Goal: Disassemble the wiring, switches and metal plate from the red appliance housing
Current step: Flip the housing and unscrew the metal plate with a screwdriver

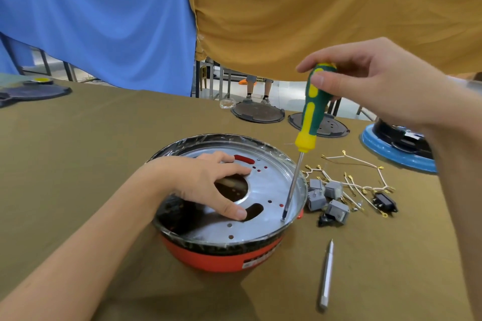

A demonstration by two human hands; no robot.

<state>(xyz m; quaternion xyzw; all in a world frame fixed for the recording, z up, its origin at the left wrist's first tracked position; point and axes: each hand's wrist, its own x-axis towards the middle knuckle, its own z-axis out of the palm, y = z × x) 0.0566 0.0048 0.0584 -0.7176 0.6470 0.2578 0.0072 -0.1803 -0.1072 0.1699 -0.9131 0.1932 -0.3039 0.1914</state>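
On the olive table, red housing with metal plate inside, pressed by spread left hand; right hand gripping screwdriver, tip on plate; switches and wiring just beside.

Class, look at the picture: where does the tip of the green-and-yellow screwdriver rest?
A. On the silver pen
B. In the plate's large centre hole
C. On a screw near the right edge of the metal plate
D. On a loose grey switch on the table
C: the screwdriver, held by the right hand, has its tip on a screw near the metal plate's right edge.
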